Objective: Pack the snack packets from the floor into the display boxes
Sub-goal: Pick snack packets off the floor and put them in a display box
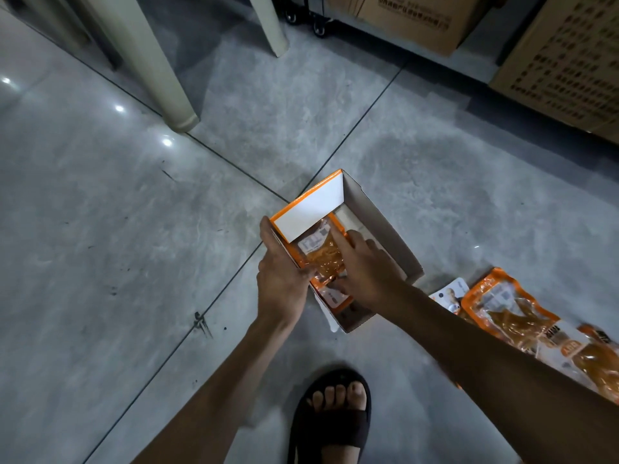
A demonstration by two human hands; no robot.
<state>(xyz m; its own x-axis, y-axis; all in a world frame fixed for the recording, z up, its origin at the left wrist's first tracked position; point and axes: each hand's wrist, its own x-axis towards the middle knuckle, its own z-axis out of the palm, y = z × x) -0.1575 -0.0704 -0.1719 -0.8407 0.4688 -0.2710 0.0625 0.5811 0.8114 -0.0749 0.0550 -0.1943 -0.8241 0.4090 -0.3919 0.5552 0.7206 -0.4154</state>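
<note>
Your left hand [281, 272] grips the near left wall of the display box [385, 226], fingers along the outside and thumb hooked over the rim, which steadies the light cardboard on the floor [134, 229]. Your right hand [365, 266] lies inside the box with its fingers fairly straight and spread, pressing a snack packet [321, 252] flat against the bottom on the left side; it is not pinching it, as far as the view shows. More packets on the floor [512, 309] lie in a loose overlapping pile to your right, just beside your right forearm. These look like soft, glossy film pouches with lumpy contents, so expect them to be light, floppy and slick. Take each by a sealed orange edge or a corner instead of the bulging middle, which could slide between your fingers. The box is thin card and will likely skid or buckle if you push hard, so hold the wall while you seat each one.
</note>
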